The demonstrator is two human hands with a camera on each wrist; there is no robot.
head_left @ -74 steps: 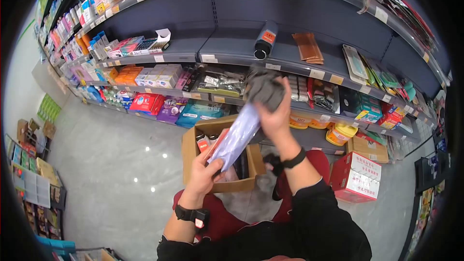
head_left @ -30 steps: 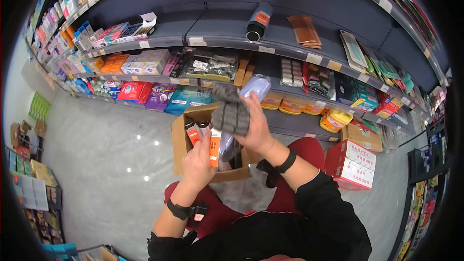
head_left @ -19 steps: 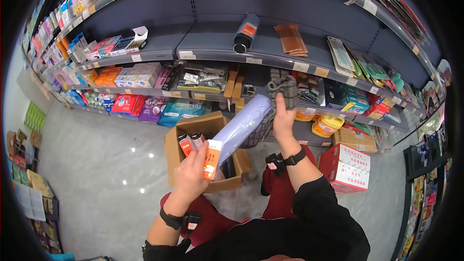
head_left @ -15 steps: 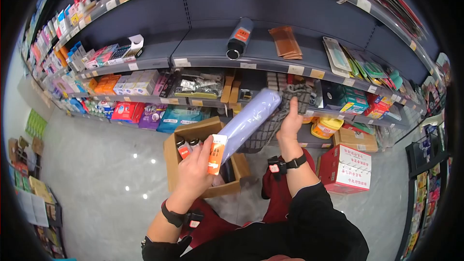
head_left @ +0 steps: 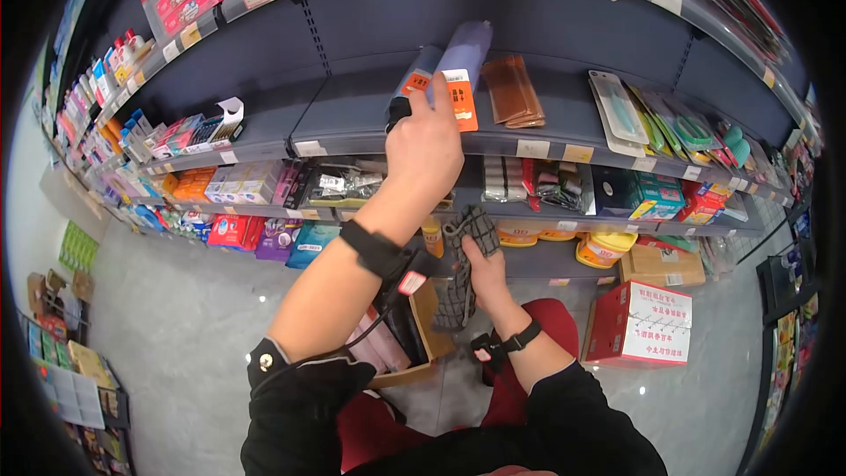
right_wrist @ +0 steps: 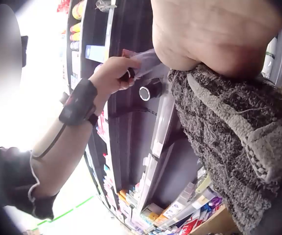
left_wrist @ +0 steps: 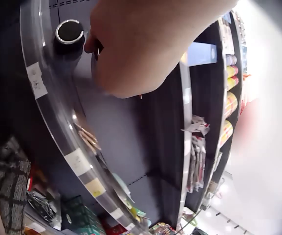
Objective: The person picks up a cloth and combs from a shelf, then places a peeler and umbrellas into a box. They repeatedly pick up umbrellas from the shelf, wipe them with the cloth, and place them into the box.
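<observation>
My left hand [head_left: 427, 148] reaches up to the middle shelf and grips the near end of a purple folded umbrella [head_left: 465, 48]. An orange-and-white tag [head_left: 461, 101] hangs by my fingers. The umbrella lies over the shelf, its far end toward the back panel. Right beside it is a grey-blue folded umbrella [head_left: 420, 69], whose black handle [left_wrist: 68, 33] with a silver ring shows in the left wrist view. Lower down, my right hand [head_left: 486, 275] holds a grey checked fuzzy cloth [head_left: 456, 300], thumb on top. In the right wrist view the cloth [right_wrist: 224, 132] hangs below my palm.
Brown flat packets [head_left: 511, 92] lie right of the umbrellas. An open cardboard box [head_left: 430, 317] with wrapped items stands on the floor, partly behind my left forearm. A red-and-white carton [head_left: 643, 324] is at right. The shelf's front edge [head_left: 529, 145] carries price labels.
My left hand has risen from over the cardboard box to the middle shelf, bringing the purple umbrella. My right hand has come down and back from the lower shelf with the cloth.
</observation>
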